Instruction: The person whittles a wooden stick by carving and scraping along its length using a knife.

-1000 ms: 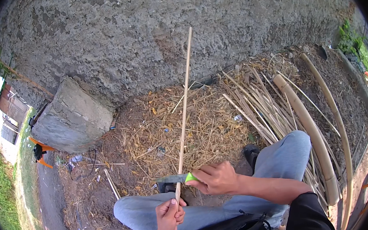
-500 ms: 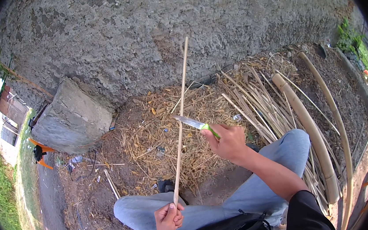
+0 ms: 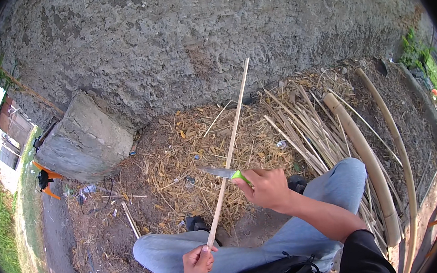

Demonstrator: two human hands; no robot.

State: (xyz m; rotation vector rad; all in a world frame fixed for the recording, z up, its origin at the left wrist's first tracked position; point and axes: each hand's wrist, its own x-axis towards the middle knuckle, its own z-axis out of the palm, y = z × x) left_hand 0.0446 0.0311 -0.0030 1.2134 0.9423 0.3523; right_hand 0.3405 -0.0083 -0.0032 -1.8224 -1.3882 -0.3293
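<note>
Right hand (image 3: 267, 189), closed on one green-handled knife (image 3: 216, 172), holds its blade leftward across one bamboo strip (image 3: 234, 127), whose lower part the closed left hand (image 3: 198, 265) grips over the left leg (image 3: 161, 252), with one wall (image 3: 168, 46) bounding the littered ground (image 3: 178, 156) ahead and two bamboo poles (image 3: 364, 164) at right.

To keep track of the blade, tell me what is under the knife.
The pale strip passes beneath the knife, above littered ground; the stretch directly behind the knife cannot be seen.
</note>
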